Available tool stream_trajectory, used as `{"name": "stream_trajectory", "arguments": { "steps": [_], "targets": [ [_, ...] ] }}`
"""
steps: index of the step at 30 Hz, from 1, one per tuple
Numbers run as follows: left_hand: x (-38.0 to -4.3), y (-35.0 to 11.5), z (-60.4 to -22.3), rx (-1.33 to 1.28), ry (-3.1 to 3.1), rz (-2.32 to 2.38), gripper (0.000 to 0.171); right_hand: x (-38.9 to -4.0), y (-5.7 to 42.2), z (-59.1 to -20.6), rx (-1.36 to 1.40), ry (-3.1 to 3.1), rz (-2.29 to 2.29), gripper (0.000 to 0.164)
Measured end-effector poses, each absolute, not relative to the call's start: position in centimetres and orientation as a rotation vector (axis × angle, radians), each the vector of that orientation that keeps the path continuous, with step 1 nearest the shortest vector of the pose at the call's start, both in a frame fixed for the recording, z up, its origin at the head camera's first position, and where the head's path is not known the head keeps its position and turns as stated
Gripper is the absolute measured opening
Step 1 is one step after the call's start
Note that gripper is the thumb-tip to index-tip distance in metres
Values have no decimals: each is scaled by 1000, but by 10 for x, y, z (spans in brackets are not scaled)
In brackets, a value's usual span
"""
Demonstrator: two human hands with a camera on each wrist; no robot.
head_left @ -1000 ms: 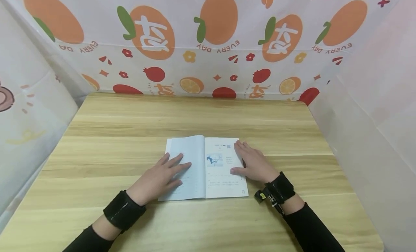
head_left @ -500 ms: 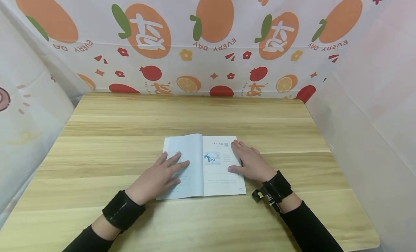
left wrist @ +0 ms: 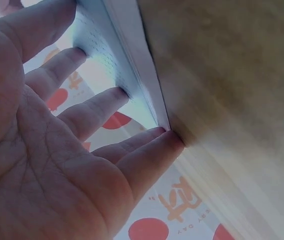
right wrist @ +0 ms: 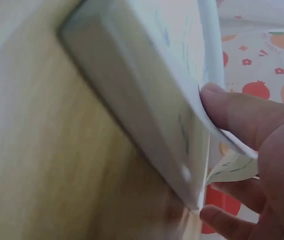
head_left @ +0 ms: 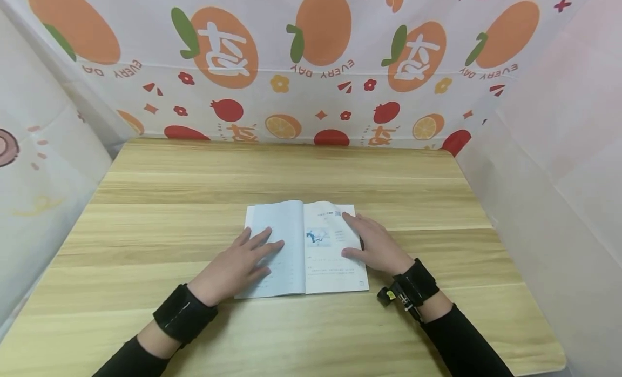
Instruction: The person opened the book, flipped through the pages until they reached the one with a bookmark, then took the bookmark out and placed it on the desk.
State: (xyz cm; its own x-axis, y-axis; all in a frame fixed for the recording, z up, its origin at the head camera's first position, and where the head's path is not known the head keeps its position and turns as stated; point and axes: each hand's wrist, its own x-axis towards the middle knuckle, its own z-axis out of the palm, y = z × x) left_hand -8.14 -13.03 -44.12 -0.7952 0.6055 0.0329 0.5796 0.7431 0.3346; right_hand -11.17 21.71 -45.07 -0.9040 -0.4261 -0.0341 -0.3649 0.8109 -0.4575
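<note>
An open book (head_left: 291, 288) lies on the wooden table, its left page bluish and its right page (head_left: 330, 261) printed with a small blue picture. My left hand (head_left: 230, 274) rests spread on the left page, fingers extended, with its little-finger side at the book's outer edge. At the right edge, my right hand (head_left: 381, 250) pinches the top right page, whose upper corner bulges upward. In the right wrist view the thumb (right wrist: 237, 110) presses on this page while its curled corner (right wrist: 234, 170) rises above the thick page block (right wrist: 132, 105); some fingers sit below it.
The light wooden tabletop (head_left: 291, 172) surrounds the book. A fruit-printed cloth (head_left: 320, 96) hangs behind the far edge, with pale cloth at both sides. Each wrist wears a black strap (head_left: 186, 315).
The upper corner of the right page has lifted and curved up under my right fingers, which have drawn slightly inward. My left hand stays in place.
</note>
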Motion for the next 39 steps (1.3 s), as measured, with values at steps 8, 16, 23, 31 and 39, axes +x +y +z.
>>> {"name": "stream_trajectory", "arguments": {
  "steps": [8,16,23,31,39],
  "targets": [
    [-84,-131,-442,1002,2872,532,57,-110,212,-444,-737,2897,-797,81],
    [-83,-130,-442,999,2852,539,56,-103,204,-434,-672,2937,-912,77],
    [-84,-131,-440,1012,2850,528,57,-97,196,-421,-391,2923,-1225,88],
    [-86,-130,-441,1003,2840,523,57,-93,193,-418,-358,2751,-1410,83],
    [-85,-129,-441,988,2855,524,58,-86,184,-418,-531,2713,-1393,64]
  ]
}}
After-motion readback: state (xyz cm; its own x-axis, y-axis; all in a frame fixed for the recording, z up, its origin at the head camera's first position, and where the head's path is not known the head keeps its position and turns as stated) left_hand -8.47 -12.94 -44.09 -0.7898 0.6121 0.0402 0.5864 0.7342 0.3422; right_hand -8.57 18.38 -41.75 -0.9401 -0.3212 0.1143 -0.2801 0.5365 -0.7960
